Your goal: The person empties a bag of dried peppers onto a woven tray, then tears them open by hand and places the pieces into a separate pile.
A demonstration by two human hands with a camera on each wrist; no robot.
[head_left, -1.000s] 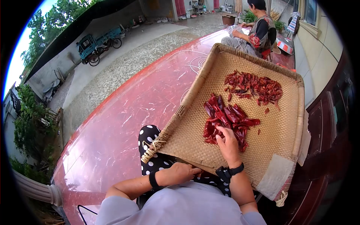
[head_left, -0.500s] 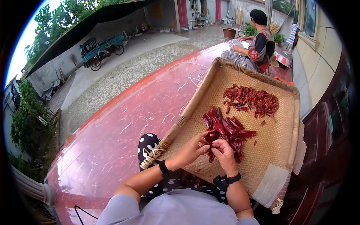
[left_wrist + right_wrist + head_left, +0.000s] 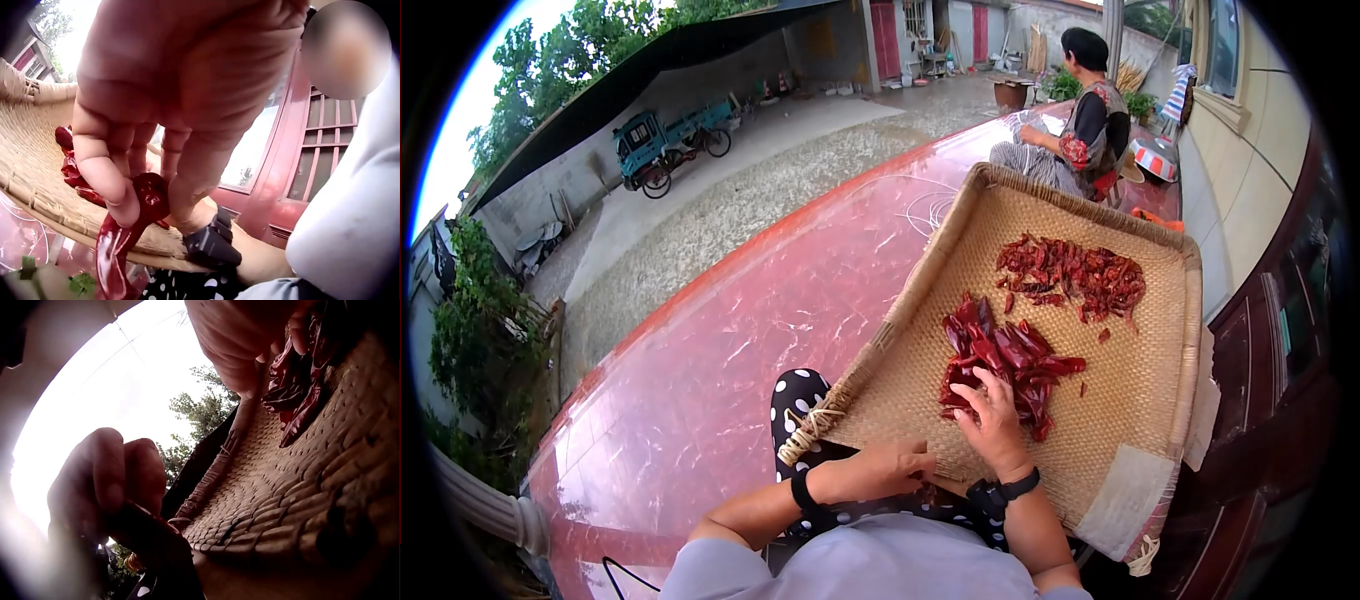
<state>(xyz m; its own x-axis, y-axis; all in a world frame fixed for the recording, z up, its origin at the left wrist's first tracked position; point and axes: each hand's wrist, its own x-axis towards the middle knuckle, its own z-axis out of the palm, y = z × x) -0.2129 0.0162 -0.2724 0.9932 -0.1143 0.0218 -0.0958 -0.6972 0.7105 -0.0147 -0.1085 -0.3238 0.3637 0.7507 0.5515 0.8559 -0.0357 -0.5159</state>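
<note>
My left hand (image 3: 878,472) is at the near edge of a woven tray (image 3: 880,425), pinching a glossy red dried chili pepper (image 3: 115,256) between thumb and fingers. In the left wrist view the pepper hangs downward past the tray's rim. Over a pile of large dark-red chili peppers (image 3: 1010,350) in the middle of the tray reaches my right hand (image 3: 995,430), fingers spread and relaxed at the pile's near side. The right wrist view has its fingertips beside wrinkled peppers (image 3: 294,387).
Farther up the tray lies a heap of smaller, broken chili pieces (image 3: 1075,275). Under the tray's left corner is a knee in polka-dot trousers (image 3: 798,392). A seated person (image 3: 1090,120) is beyond the tray. Dark red doors (image 3: 1260,370) stand on the right.
Both hands met over the pile half a second ago. Since then the left hand has drawn back to the near edge with a chili pepper, while the right stays over the pile, fingers spread.
</note>
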